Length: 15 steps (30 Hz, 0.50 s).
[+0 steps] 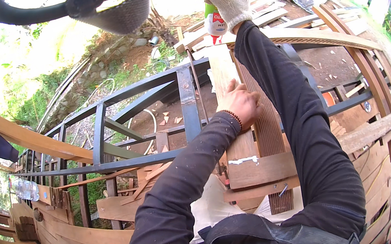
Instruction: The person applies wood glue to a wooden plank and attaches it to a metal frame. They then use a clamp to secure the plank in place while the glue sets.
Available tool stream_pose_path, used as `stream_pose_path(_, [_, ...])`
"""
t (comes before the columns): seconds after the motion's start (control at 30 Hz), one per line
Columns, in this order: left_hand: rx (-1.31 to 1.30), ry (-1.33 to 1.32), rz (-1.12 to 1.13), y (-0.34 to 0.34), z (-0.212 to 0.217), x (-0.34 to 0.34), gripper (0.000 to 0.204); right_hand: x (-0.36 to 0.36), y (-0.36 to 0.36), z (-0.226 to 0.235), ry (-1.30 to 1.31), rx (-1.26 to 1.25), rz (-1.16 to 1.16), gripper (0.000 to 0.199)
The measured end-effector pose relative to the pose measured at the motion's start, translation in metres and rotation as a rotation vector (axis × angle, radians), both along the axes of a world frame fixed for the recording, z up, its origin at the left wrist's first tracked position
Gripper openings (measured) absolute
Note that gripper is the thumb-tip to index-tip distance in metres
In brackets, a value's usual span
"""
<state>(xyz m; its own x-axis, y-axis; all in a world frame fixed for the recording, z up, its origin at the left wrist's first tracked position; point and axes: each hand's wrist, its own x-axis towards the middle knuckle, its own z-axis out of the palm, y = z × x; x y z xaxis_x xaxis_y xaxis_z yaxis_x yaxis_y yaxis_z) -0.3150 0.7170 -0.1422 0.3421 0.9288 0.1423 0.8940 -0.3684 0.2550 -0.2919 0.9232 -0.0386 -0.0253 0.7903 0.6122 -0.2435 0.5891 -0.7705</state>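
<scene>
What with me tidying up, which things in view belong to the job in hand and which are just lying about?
In use:
green-and-white bottle, red tip down, in the gloved right hand
pale plank under the left hand

Probably lying about:
loose boards beyond
wood scraps on the ground
clear plastic bottle at left

"What covers the arms?"
"Long, dark sleeves. The left sleeve point(177, 189) is dotted with pale specks; the right sleeve point(287, 84) wrinkles around the elbow."
"And at the wrists?"
"Above the left grip point(242, 104) sits a bracelet point(234, 117) of small brown beads. The right grip point(230, 6) wears an off-white knitted glove point(239, 16)."
"Anything lower down?"
"A wide, dark strap point(266, 232) curves across the waist, with pale cloth point(212, 202) over the lap."
</scene>
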Motion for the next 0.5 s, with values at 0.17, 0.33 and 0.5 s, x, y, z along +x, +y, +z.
stream_pose_path(0.17, [0.074,-0.037,-0.005,0.002,-0.007,0.0,0.028,-0.015,0.024,-0.009,-0.002,0.055,0.042,0.044])
stream_pose_path(0.33, [0.06,-0.009,0.002,0.002,-0.006,0.002,0.031,-0.017,0.033,-0.013,-0.015,0.021,0.119,0.045])
stream_pose_path(0.5, [0.029,0.031,0.011,0.001,-0.002,0.003,0.031,-0.013,0.036,-0.017,-0.021,-0.05,0.124,0.045])
